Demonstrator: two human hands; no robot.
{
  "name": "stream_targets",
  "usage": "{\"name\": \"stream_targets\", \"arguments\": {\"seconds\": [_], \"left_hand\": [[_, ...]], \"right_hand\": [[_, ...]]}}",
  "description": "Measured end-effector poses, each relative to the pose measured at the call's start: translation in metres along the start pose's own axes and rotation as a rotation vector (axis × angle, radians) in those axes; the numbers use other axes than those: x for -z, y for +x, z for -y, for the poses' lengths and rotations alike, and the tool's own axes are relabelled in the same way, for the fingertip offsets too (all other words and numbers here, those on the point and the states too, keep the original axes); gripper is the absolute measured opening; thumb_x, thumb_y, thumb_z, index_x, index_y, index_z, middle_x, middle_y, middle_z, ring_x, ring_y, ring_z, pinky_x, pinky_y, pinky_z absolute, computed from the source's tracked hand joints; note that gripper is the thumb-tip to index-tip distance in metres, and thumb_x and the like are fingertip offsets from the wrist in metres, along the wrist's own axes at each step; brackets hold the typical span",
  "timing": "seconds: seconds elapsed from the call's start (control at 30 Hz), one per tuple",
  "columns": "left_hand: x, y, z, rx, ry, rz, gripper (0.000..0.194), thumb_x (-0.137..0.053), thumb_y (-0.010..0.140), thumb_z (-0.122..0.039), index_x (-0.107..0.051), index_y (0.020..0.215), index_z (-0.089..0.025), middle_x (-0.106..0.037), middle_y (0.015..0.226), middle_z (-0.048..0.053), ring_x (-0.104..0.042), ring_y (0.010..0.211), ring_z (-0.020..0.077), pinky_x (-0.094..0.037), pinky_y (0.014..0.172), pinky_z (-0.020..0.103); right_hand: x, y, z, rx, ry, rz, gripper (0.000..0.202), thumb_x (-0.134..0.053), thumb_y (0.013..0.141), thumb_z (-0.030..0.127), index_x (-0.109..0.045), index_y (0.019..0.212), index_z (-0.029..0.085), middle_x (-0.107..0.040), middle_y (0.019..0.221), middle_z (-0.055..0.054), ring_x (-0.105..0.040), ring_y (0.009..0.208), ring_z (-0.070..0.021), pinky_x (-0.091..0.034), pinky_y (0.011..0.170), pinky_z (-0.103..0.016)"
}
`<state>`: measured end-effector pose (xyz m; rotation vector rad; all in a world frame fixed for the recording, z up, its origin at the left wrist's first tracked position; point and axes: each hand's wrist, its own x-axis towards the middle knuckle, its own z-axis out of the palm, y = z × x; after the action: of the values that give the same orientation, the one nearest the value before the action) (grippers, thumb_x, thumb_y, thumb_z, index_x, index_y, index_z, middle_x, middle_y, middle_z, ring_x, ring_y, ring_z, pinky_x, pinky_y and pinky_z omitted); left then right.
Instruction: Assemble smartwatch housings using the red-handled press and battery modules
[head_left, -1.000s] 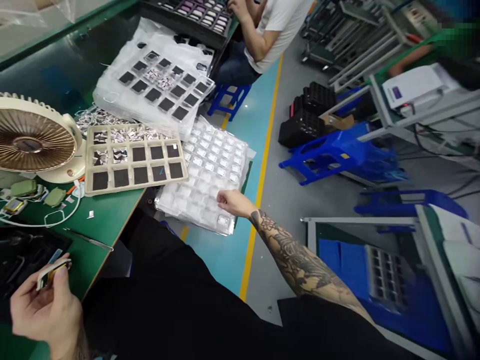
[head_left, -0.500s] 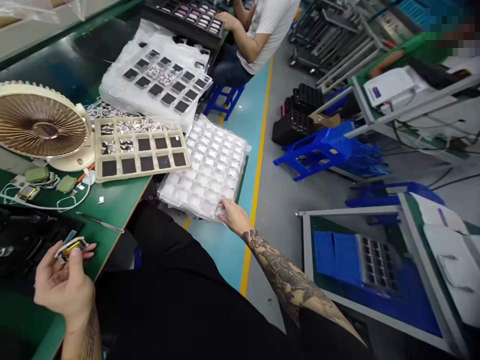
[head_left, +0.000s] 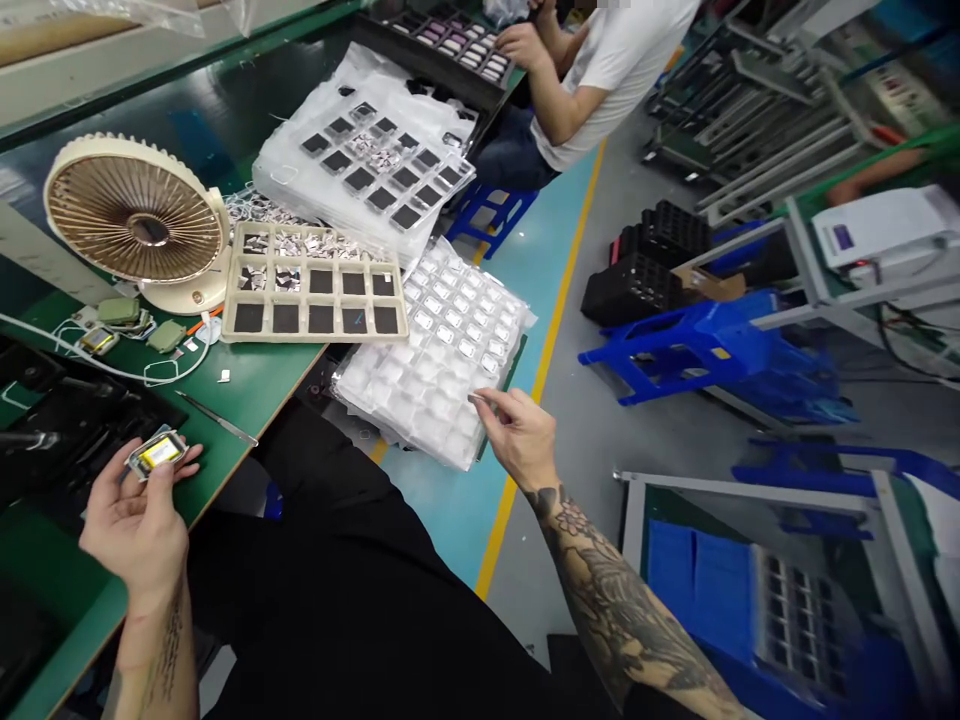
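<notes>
My left hand (head_left: 139, 520) grips a small device frame (head_left: 157, 452) with a yellow-edged, shiny inside, thumb in front and fingers behind. My right hand (head_left: 520, 428) is pinched at the lower right edge of a clear plastic tray (head_left: 420, 385); a thin, small piece seems to show at its fingertips, too small to name. Small white-framed parts fill the tray's upper pockets. To its left, a beige compartment tray (head_left: 315, 340) holds dark pads and small pale pieces. Tweezers (head_left: 217, 418) lie on the green table (head_left: 259, 385).
A beige fan (head_left: 139, 215) stands at the left. Stacked plastic trays (head_left: 300, 135) lie behind. A person in a white shirt (head_left: 626, 75) sits at the far end of the table. Blue stools (head_left: 675, 345) and a metal cart (head_left: 634, 520) are on the right.
My right hand has lifted from the tray's lower pocket and moved right, fingers pinched. My left hand has tilted the device so its bright inside shows more. The view has shifted.
</notes>
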<state>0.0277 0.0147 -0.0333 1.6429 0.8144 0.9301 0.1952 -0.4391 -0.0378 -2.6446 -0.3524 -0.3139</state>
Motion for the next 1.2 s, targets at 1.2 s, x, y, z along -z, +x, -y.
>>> {"name": "stream_targets", "arguments": {"seconds": [1.2], "left_hand": [[-0.016,-0.023,0.006,0.274,-0.377,-0.010,0.038,-0.069,0.113,-0.036,-0.072,0.149,-0.024,-0.083,0.137,0.013,-0.086,0.103,0.0246,-0.072,0.095,0.039]], "right_hand": [[-0.160,0.090,0.320,0.908,0.952,0.654,0.041,-0.076,0.101,0.017,-0.078,0.138,0.033,-0.078,0.143,-0.009,-0.074,0.131,-0.0328,-0.063,0.113,-0.060]]}}
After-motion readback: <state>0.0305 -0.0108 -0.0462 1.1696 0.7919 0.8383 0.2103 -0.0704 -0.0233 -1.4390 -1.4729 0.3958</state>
